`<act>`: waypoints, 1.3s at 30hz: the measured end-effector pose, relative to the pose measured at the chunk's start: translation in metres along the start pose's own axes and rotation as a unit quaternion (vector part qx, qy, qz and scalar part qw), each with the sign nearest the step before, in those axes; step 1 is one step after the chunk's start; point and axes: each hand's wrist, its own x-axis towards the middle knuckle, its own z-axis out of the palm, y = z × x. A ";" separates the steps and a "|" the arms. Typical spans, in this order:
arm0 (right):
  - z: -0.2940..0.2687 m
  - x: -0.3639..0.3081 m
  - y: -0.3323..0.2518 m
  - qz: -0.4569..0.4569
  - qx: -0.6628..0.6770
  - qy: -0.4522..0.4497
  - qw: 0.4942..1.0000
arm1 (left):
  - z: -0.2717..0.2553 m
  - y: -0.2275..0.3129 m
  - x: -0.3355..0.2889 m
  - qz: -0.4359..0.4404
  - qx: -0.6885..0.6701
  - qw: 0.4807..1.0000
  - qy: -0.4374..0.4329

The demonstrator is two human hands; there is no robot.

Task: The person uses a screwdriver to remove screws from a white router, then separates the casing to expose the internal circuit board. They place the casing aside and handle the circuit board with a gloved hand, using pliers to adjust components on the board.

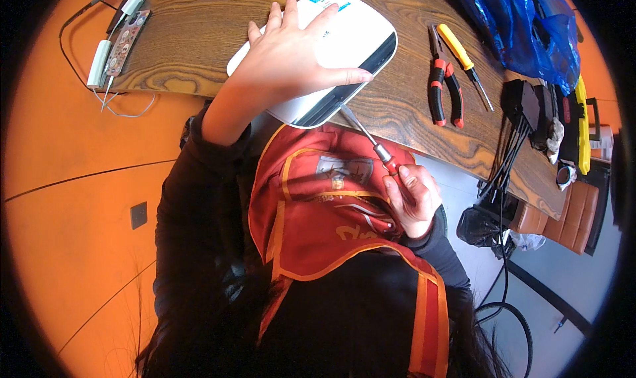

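1. The brown wooden table (179,60) is stretching across the upper view.
2. A red apron (311,229) with orange trim is covering the person's front.
3. A crumpled blue plastic bag (523,27) is lying at the table's far right.
4. The white device (361,37), rounded and dark-striped, is resting at the table's near edge.
5. The left hand (291,53) is spreading wide, palm down on the device, gripping nothing.
6. The right hand (414,199) is curling its fingers around the red-handled screwdriver (383,153), whose tip is meeting the device's striped edge.
7. Red-and-black pliers (436,87) are lying right of the device, slightly open.
8. A yellow-handled screwdriver (457,47) is lying just beside them.
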 end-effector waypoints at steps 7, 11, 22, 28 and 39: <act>-0.011 0.041 -0.026 0.030 -0.010 0.018 0.999 | 0.004 0.000 0.000 0.004 0.002 1.000 0.021; -0.030 0.085 -0.053 0.147 -0.069 -0.125 0.979 | 0.008 0.003 -0.002 0.002 0.024 0.998 0.053; 0.004 0.075 -0.083 -0.006 -0.287 -0.170 0.943 | 0.012 0.009 0.002 -0.019 0.126 0.984 0.128; 0.010 0.072 -0.077 -0.037 -0.333 -0.201 0.921 | 0.001 0.030 0.003 -0.081 0.134 0.984 0.087; -0.005 0.068 -0.010 0.411 0.226 0.117 0.876 | 0.012 0.002 0.011 -0.101 -0.004 0.992 0.073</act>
